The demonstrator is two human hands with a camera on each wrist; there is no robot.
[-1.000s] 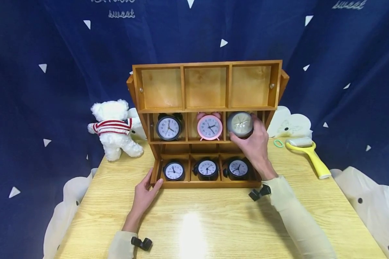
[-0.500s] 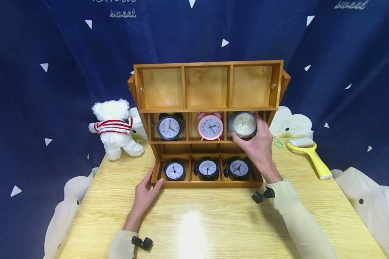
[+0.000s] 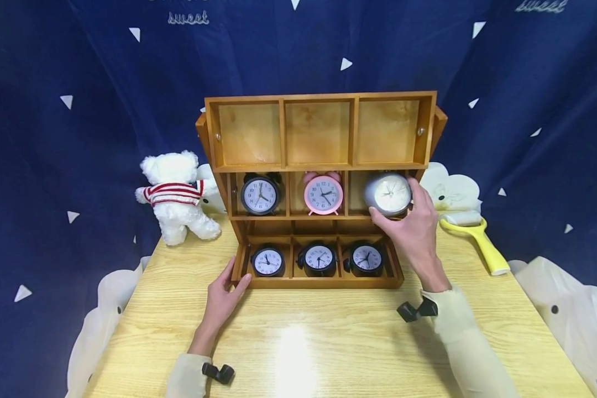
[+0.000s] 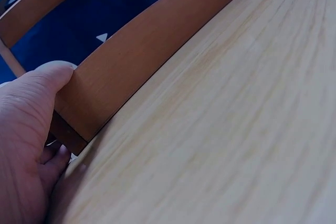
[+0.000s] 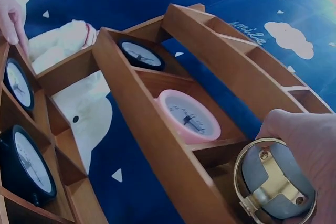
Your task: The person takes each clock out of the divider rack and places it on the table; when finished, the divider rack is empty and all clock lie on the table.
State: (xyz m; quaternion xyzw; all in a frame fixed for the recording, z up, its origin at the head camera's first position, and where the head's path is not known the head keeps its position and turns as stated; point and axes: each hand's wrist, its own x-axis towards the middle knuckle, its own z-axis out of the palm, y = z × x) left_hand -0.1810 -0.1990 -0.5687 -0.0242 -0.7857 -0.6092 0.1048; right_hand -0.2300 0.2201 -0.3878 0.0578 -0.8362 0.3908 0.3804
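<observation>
My right hand point(image 3: 414, 232) grips a round silver-grey alarm clock point(image 3: 391, 193) between thumb and fingers, at the right compartment of the middle tier. The right wrist view shows the clock's gold bracket and ring. At the lower left corner of the tiered wooden shelf point(image 3: 323, 284), my left hand point(image 3: 224, 296) holds the frame, thumb over the front rail and fingers round the side. A black twin-bell clock point(image 3: 260, 196) and a pink clock point(image 3: 323, 194) stand beside the held one. Below sit three black clocks, at left point(image 3: 267, 262), middle point(image 3: 318, 258) and right point(image 3: 366, 258).
The top tier point(image 3: 318, 132) has three bare compartments. Left of the shelf is a white teddy bear point(image 3: 174, 199) in a striped sweater. A yellow-handled lint roller point(image 3: 477, 237) lies on the table at right. Behind hangs a dark blue curtain point(image 3: 298, 50).
My right hand has shifted to the right with the silver-grey clock, whose face now shows more clearly. The green ring beyond it has become hidden. My left hand has stayed at the shelf corner.
</observation>
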